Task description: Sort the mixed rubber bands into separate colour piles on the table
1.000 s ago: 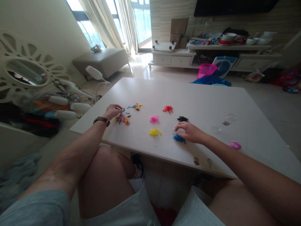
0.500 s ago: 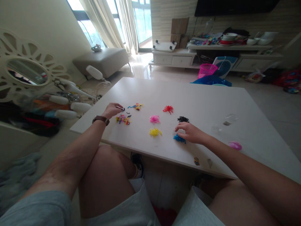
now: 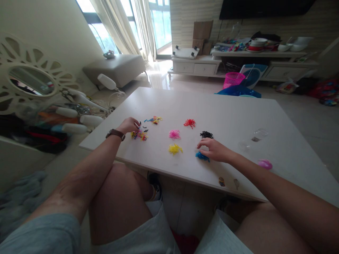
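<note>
My left hand (image 3: 129, 125) is at the upper edge of a mixed pile of small coloured strips (image 3: 139, 135), partly covering it. Its fingers are bent together, with a bit of black by the tips; whether they grip it is too small to see. A few loose black strips (image 3: 144, 127) lie just beyond. Above the blue pile (image 3: 202, 156) hovers my right hand (image 3: 215, 149), thumb and fingers apart, nothing visible between them. The black pile (image 3: 206, 134) is right behind it. Yellow (image 3: 175, 149), pink (image 3: 174, 134) and red (image 3: 190, 123) piles sit mid-table.
A second mixed pile (image 3: 154, 120) lies farther back on the white table (image 3: 225, 109). To the right are a clear plastic container (image 3: 260, 134) and a pink rounded object (image 3: 265, 164). A small figure charm (image 3: 221, 181) lies at the near edge.
My left hand has shifted slightly right and toward me, from beside the loose black strips to the nearer mixed pile. My right hand has stayed in place.
</note>
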Demonstrator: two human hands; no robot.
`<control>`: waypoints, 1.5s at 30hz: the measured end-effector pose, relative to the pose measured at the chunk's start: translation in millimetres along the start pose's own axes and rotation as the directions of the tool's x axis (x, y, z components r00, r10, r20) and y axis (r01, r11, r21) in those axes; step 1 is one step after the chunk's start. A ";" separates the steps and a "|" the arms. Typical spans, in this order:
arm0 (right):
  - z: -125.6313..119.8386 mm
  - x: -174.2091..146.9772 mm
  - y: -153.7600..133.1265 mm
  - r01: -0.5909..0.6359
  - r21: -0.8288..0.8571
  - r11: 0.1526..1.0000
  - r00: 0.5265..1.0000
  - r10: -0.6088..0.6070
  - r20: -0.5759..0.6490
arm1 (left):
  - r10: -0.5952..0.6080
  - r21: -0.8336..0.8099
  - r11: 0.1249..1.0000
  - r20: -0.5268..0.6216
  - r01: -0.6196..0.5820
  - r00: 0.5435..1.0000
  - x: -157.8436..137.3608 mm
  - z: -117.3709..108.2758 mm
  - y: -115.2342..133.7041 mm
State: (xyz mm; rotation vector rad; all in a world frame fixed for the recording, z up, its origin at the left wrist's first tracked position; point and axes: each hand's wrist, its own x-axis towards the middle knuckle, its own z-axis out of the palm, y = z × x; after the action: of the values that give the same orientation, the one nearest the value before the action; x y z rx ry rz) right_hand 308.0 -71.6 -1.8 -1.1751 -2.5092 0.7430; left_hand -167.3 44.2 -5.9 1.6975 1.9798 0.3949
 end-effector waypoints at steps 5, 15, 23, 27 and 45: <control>-1.3 0.6 -2.0 -0.017 -0.002 1.000 1.000 0.017 0.010 | -0.038 0.012 0.999 0.009 0.038 0.999 0.4 2.2 0.2; -1.5 1.0 -3.0 -0.023 0.010 1.000 1.000 0.023 0.012 | 0.058 0.029 0.998 -0.031 -0.057 0.998 -9.8 -2.1 19.6; 1.8 1.2 -1.4 -0.017 0.008 1.000 1.000 0.017 -0.024 | 0.326 -0.343 0.900 0.120 -0.269 0.938 -29.2 29.9 79.8; 1.2 1.6 -4.2 -0.025 0.028 0.999 0.996 0.028 -0.082 | 0.483 -0.335 0.852 0.203 -0.403 0.852 -43.6 53.1 118.6; -9.1 1.4 -15.3 0.046 0.070 0.996 0.962 -0.026 -0.272 | 0.762 -0.535 0.637 0.325 -0.555 0.561 -98.6 121.3 211.1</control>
State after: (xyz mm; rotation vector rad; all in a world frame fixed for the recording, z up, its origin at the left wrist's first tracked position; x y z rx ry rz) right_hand 301.5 -75.7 14.3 -1.1190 -2.2509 0.6150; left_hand 84.3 -26.2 21.0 1.9733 0.7183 0.4610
